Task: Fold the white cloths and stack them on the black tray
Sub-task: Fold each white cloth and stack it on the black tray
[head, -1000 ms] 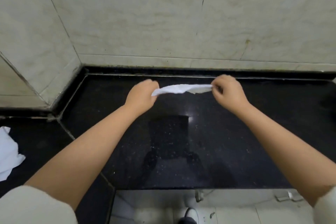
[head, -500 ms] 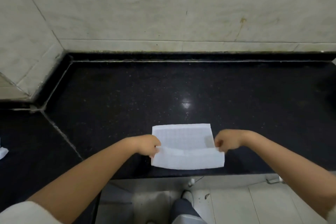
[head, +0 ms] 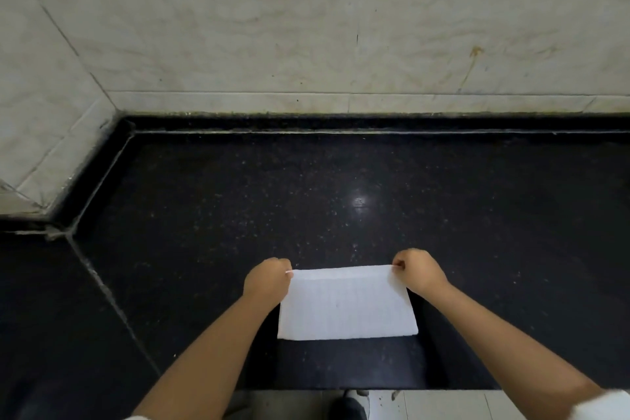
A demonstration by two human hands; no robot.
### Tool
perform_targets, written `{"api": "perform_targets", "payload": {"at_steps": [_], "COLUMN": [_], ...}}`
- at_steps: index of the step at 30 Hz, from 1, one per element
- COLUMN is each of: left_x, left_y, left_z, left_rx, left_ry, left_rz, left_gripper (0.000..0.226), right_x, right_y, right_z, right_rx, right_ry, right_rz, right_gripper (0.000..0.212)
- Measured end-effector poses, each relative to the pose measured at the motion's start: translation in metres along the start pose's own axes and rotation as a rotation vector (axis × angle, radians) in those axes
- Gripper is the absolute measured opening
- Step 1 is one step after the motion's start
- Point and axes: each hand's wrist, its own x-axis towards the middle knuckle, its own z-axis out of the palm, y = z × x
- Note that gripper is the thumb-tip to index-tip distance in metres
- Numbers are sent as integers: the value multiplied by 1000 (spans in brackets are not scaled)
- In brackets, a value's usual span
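A white cloth (head: 346,305) lies flat as a folded rectangle on the black stone counter (head: 306,208), near its front edge. My left hand (head: 267,280) pinches the cloth's far left corner. The far right corner is pinched by my right hand (head: 417,269). Both corners sit low against the counter. No black tray shows in this view, and no other cloth is visible.
A pale tiled wall (head: 306,27) rises behind the counter, with a corner at the left. A seam (head: 102,290) splits off a left counter section. Below the front edge are floor tiles and a dark shoe (head: 347,407).
The cloth went from stretched in the air to lying on the counter. Both hands then carried its near edge away from me, folding it in half. The view tilted down.
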Motion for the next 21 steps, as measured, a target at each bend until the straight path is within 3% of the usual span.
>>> {"api": "perform_targets", "payload": {"at_steps": [8,14,21], "left_x": [1,-2,7], "left_y": [-14,-11,8], "left_z": [12,14,-9], "left_rx": [99,226,256], "left_ry": [41,40,-37], "left_rz": [180,213,190], "left_gripper": [29,28,23], "right_x": [-10,-18,-3], "right_y": [8,2,-9], "right_z": [10,16,-13], "right_rx": [-9,-214,-238], "right_ry": [102,53,-187], "right_rz": [-38,-126,-119], "right_gripper": [24,20,20]}}
